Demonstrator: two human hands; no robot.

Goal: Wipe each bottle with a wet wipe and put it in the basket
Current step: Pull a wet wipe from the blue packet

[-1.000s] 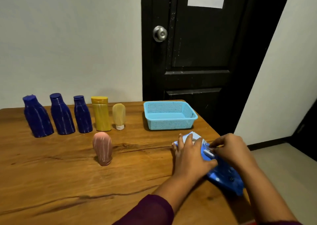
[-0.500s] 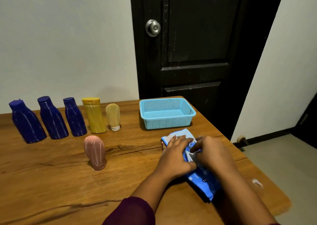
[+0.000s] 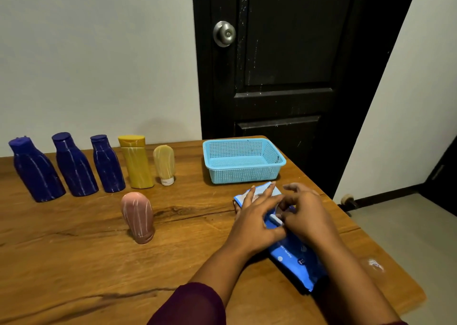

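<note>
A blue wet wipe pack (image 3: 294, 258) lies on the wooden table (image 3: 74, 262) in front of the light blue basket (image 3: 243, 175), which holds nothing. My left hand (image 3: 254, 223) presses down on the pack's far half, fingers spread. My right hand (image 3: 306, 215) pinches a small white piece at the pack's opening; whether it is a wipe or the seal flap I cannot tell. Three dark blue bottles (image 3: 74, 168), a yellow bottle (image 3: 137, 163) and a pale yellow tube (image 3: 164, 163) stand in a row at the back left. A pink tube (image 3: 138, 217) stands in front of them.
A black door (image 3: 284, 64) with a metal knob (image 3: 224, 33) stands behind the basket. The table's right edge (image 3: 385, 258) runs close beside the pack, with grey floor beyond it. The bottles carry white streaks.
Both hands stay on the pack. My left fingers have spread out over its far end and my right fingers now pinch the white piece at the opening.
</note>
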